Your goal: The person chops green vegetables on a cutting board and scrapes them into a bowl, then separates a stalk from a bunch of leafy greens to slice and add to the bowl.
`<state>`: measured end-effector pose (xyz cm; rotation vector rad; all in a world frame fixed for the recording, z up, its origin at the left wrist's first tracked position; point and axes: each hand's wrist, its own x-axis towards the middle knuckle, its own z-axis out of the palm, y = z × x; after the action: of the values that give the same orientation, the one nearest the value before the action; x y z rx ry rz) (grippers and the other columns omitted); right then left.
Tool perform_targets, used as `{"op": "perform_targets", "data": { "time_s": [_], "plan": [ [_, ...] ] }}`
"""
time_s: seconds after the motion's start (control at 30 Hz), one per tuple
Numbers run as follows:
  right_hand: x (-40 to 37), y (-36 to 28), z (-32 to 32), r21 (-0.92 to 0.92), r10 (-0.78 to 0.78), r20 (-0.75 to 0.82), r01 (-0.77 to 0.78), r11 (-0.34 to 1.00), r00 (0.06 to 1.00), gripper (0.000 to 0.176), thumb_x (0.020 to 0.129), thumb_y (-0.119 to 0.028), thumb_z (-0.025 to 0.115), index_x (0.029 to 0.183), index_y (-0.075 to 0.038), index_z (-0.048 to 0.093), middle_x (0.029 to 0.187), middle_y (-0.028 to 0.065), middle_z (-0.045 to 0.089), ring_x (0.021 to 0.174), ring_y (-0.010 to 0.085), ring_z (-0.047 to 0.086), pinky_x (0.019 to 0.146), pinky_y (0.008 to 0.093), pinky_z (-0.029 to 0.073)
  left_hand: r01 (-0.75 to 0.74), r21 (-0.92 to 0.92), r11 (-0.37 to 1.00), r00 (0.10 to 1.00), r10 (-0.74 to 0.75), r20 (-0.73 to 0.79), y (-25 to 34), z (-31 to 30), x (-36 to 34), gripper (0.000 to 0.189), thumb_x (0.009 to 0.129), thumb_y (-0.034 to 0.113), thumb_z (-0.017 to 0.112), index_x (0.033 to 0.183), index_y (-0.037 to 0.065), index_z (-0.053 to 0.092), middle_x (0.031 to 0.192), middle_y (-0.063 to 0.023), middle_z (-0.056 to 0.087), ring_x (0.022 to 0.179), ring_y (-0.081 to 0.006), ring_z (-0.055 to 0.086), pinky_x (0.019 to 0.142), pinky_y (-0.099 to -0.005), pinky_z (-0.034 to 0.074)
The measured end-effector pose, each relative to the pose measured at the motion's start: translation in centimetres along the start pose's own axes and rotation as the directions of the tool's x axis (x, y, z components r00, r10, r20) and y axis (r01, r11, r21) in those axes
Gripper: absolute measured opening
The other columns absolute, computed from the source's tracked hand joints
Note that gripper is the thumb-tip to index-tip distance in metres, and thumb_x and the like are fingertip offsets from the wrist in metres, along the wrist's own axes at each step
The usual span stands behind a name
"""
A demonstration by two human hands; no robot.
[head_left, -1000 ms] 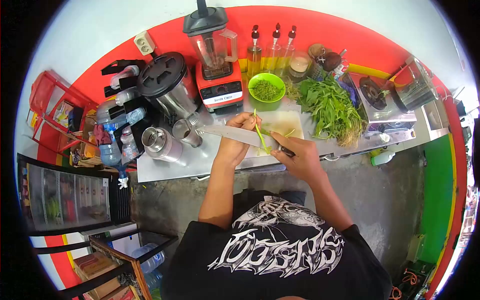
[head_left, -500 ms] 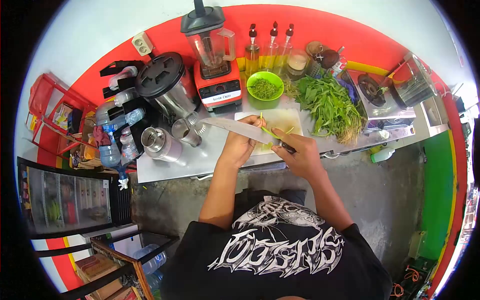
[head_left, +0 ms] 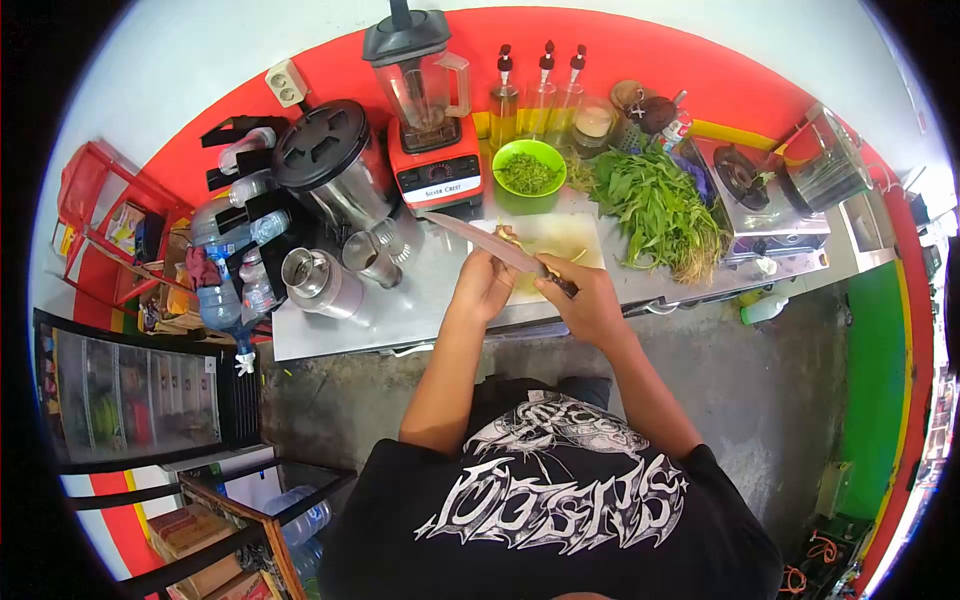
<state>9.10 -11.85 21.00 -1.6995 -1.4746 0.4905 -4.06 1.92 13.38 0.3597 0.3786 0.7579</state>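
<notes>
A pale rectangular cutting board (head_left: 570,240) sits near the front edge of the steel counter (head_left: 400,320), a long steel knife (head_left: 470,235) slanting over its left side. Behind it stands a round green plastic bowl (head_left: 530,172), a red-based blender (head_left: 435,150) to its left, leafy green stems (head_left: 660,210) heaped to its right.

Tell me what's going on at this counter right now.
A person stands at a metal counter. The right hand grips a long knife, its blade angled across a white cutting board. The left hand is curled at the board's edge beside the blade; what it holds is unclear. Behind sit a green bowl of chopped greens, a blender and a pile of leafy greens.
</notes>
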Motion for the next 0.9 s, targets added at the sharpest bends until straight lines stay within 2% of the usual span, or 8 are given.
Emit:
{"op": "perform_targets", "data": {
  "time_s": [0.07, 0.17, 0.3, 0.37, 0.5, 0.57, 0.8, 0.9],
  "plan": [
    [-0.3, 1.1, 0.3, 0.068, 0.075, 0.014, -0.076, 0.995, 0.997, 0.041, 0.091, -0.023, 0.076, 0.126, -0.005, 0.068, 0.071, 0.0125, 0.062, 0.059, 0.0192, 0.056, 0.059, 0.0339, 0.046, -0.007, -0.005, 1.0, 0.98, 0.006, -0.2, -0.2, 0.7, -0.2, 0.017, 0.106, 0.017, 0.053, 0.112, 0.004, 0.062, 0.096, -0.0028, 0.065, 0.085, -0.0122, 0.064, 0.076, -0.0246, 0.056],
    [-0.4, 2.3, 0.7, 0.141, 0.178, 0.028, -0.18, 0.973, 0.984, 0.041, 0.09, -0.023, 0.077, 0.125, -0.003, 0.067, 0.065, 0.0048, 0.054, 0.057, 0.012, 0.045, 0.054, 0.0314, 0.039, 0.051, -0.02, 0.998, 0.99, -0.054, -0.133, -0.7, -3.1, 1.3, 0.018, 0.107, 0.018, 0.053, 0.112, 0.004, 0.063, 0.093, -0.0022, 0.066, 0.083, -0.0121, 0.065, 0.076, -0.0246, 0.056],
    [0.5, 3.9, 2.1, 0.198, 0.236, -0.035, -0.224, 0.954, 0.971, 0.038, 0.089, -0.023, 0.078, 0.119, -0.002, 0.067, 0.064, -0.0006, 0.049, 0.057, 0.0094, 0.041, 0.052, 0.0305, 0.035, 0.06, -0.041, 0.997, 0.989, -0.065, -0.134, -1.2, -2.2, 0.8, 0.018, 0.106, 0.018, 0.054, 0.112, 0.004, 0.064, 0.091, -0.0017, 0.067, 0.082, -0.011, 0.065, 0.076, -0.0237, 0.057],
    [1.4, 5.3, 3.2, 0.298, 0.337, -0.045, -0.309, 0.903, 0.94, 0.032, 0.089, -0.024, 0.078, 0.109, -0.003, 0.067, 0.065, -0.0025, 0.048, 0.057, 0.0086, 0.039, 0.052, 0.0297, 0.033, 0.089, -0.012, 0.996, 0.99, -0.089, -0.11, -1.7, -2.2, 1.0, 0.013, 0.104, 0.016, 0.059, 0.109, 0.005, 0.064, 0.096, -0.004, 0.069, 0.081, -0.0118, 0.066, 0.075, -0.0221, 0.058],
    [2.4, 7.5, 4.7, 0.274, 0.294, -0.04, -0.272, 0.922, 0.955, 0.027, 0.09, -0.024, 0.077, 0.102, -0.003, 0.067, 0.064, -0.0021, 0.05, 0.057, 0.0082, 0.04, 0.052, 0.0293, 0.034, 0.098, 0.037, 0.994, 0.985, -0.092, -0.145, -2.5, -1.6, 0.8, 0.013, 0.103, 0.016, 0.06, 0.107, 0.005, 0.065, 0.095, -0.0031, 0.068, 0.081, -0.0102, 0.065, 0.074, -0.0213, 0.058],
    [2.5, 7.9, 5.0, 0.332, 0.306, 0.078, -0.314, 0.89, 0.949, 0.023, 0.091, -0.022, 0.074, 0.099, -0.002, 0.065, 0.063, -0.0015, 0.051, 0.055, 0.0085, 0.044, 0.052, 0.0299, 0.036, 0.105, 0.086, 0.991, 0.982, -0.09, -0.169, -2.8, -2.5, 1.0, 0.013, 0.103, 0.017, 0.061, 0.107, 0.005, 0.066, 0.095, -0.002, 0.068, 0.081, -0.0094, 0.064, 0.075, -0.021, 0.058],
    [1.6, 9.6, 5.9, 0.391, 0.298, 0.216, -0.362, 0.846, 0.93, 0.019, 0.096, -0.021, 0.068, 0.093, -0.003, 0.064, 0.061, -0.0001, 0.052, 0.049, 0.0074, 0.045, 0.047, 0.0292, 0.036, 0.118, 0.122, 0.986, 0.956, -0.08, -0.282, -3.6, -3.4, 0.0, 0.013, 0.103, 0.017, 0.061, 0.107, 0.006, 0.066, 0.091, -0.0006, 0.066, 0.078, -0.0089, 0.063, 0.071, -0.0204, 0.057],
    [0.9, 11.8, 6.2, 0.38, 0.297, 0.247, -0.374, 0.846, 0.923, 0.021, 0.097, -0.022, 0.065, 0.09, -0.002, 0.063, 0.064, 0.0013, 0.053, 0.051, 0.0087, 0.047, 0.049, 0.0308, 0.038, 0.005, 0.067, 0.998, 0.933, 0.02, -0.36, -5.4, -5.3, -0.3, 0.015, 0.104, 0.017, 0.06, 0.108, 0.005, 0.066, 0.088, -0.0006, 0.064, 0.077, -0.0089, 0.062, 0.068, -0.0205, 0.055]
  ]
}}
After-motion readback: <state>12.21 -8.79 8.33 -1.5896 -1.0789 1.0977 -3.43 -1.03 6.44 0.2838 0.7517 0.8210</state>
